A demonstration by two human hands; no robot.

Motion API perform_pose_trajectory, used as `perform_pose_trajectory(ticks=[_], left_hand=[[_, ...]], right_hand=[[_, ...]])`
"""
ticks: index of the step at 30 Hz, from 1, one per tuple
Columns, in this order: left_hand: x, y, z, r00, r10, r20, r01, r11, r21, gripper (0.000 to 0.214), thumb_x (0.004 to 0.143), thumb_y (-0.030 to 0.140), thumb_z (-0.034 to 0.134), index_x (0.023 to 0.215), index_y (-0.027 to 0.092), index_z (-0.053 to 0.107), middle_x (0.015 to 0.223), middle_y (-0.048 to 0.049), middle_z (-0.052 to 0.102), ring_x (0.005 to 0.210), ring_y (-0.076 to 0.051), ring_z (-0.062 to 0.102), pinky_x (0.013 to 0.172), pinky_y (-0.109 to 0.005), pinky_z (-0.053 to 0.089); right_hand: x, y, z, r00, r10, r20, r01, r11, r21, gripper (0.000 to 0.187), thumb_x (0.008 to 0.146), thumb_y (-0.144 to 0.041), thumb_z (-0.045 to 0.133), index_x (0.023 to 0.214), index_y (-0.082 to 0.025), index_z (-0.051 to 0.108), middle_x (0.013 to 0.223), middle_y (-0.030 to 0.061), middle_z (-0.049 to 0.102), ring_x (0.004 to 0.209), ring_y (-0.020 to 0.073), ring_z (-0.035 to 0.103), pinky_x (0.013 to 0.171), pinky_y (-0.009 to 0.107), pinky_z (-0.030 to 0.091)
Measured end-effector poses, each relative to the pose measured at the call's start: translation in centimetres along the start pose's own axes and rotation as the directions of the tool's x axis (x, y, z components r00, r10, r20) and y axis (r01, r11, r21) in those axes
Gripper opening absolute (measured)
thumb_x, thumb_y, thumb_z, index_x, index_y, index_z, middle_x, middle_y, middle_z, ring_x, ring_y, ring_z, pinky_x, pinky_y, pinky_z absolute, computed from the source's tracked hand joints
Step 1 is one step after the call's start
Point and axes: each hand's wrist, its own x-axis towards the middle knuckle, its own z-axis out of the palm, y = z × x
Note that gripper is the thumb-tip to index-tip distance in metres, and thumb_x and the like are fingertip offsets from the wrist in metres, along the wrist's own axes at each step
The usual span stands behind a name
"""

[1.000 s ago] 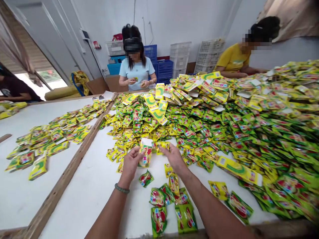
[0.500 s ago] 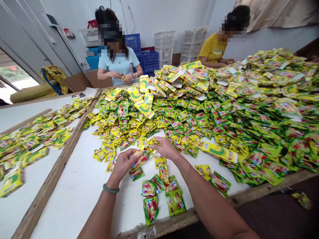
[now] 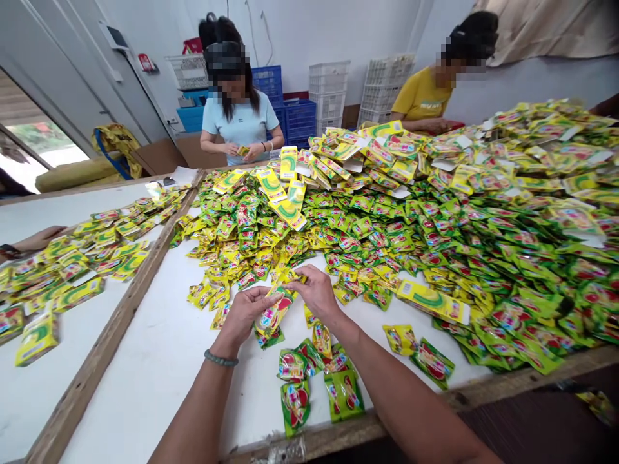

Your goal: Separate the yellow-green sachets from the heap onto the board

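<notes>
My left hand (image 3: 246, 314) is closed on a small yellow carton (image 3: 273, 317) printed with red fruit and coloured letters, tilted over the white tabletop. At the carton's upper end, my right hand (image 3: 316, 291) pinches a small yellow packet (image 3: 286, 277); whether the packet is partly inside the carton cannot be made out. Beneath and in front of my hands lie several loose green packets (image 3: 294, 401) and a yellow packet (image 3: 321, 339). To the right of my right forearm are a yellow packet (image 3: 400, 339) and a green packet (image 3: 432, 361).
A large heap of packets (image 3: 358, 225) spreads beyond my hands, with flat cartons (image 3: 338, 154) on top. One carton (image 3: 432, 300) lies at its near edge. Left of a wooden strip (image 3: 116, 316) are filled-looking cartons (image 3: 77, 293) and another person's hand (image 3: 46, 237). Two co-workers stand across the table.
The carton in my left hand has turned to show more of its printed face. My right hand stays at its upper end. Another person's hand has appeared at the left; the view has shifted slightly.
</notes>
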Motion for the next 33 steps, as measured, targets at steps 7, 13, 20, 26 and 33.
perform_pose_trajectory(ticks=[7,13,20,26,33], left_hand=[[0.0,-0.1,-0.2,1.0,0.006,-0.027,-0.007,1.0,-0.028,0.033,0.057,0.029,0.08,0.083,0.014,0.069,0.072,-0.0033,0.071,0.059,-0.015,0.063,0.058,-0.024,0.049],[0.0,-0.4,-0.1,0.996,0.091,-0.016,-0.092,0.995,-0.046,0.034,0.065,0.034,0.075,0.093,0.015,0.067,0.079,-0.0041,0.071,0.066,-0.014,0.064,0.063,-0.024,0.049],[-0.5,-0.2,0.3,0.994,0.094,0.054,-0.095,0.995,0.015,0.04,0.067,0.032,0.073,0.102,0.015,0.065,0.088,-0.0045,0.069,0.075,-0.014,0.061,0.069,-0.024,0.048],[-0.4,-0.8,1.0,0.989,0.135,0.051,-0.139,0.987,0.083,0.04,0.064,0.03,0.075,0.101,0.017,0.063,0.087,-0.0021,0.066,0.069,-0.013,0.059,0.068,-0.025,0.048],[-0.2,-1.0,0.6,0.985,0.171,0.01,-0.171,0.977,0.127,0.033,0.065,0.029,0.074,0.094,0.016,0.065,0.081,-0.0012,0.064,0.064,-0.012,0.056,0.062,-0.023,0.046]], right_hand=[[-0.2,-0.7,-0.5,0.995,0.029,0.1,-0.022,0.997,-0.078,0.017,0.074,-0.035,0.066,0.082,-0.021,0.07,0.087,0.0053,0.061,0.082,0.0172,0.056,0.077,0.03,0.043],[-0.5,-1.4,-0.3,0.968,-0.004,0.25,0.021,0.998,-0.063,0.014,0.082,-0.03,0.055,0.081,-0.019,0.064,0.082,0.0019,0.06,0.078,0.0142,0.055,0.075,0.028,0.041],[-0.4,-0.9,0.0,0.982,0.042,0.183,-0.039,0.999,-0.018,0.018,0.079,-0.036,0.059,0.078,-0.019,0.065,0.076,0.001,0.059,0.079,0.015,0.055,0.074,0.027,0.041],[-0.1,-0.8,-0.6,0.998,0.053,0.042,-0.051,0.997,-0.06,0.021,0.075,-0.037,0.065,0.088,-0.02,0.068,0.089,0.0057,0.061,0.084,0.0178,0.056,0.08,0.032,0.043],[-0.5,-1.5,-0.4,0.995,-0.017,0.098,0.04,0.971,-0.236,0.016,0.077,-0.034,0.065,0.09,-0.025,0.071,0.094,0.0058,0.064,0.106,0.0235,0.048,0.093,0.042,0.03]])
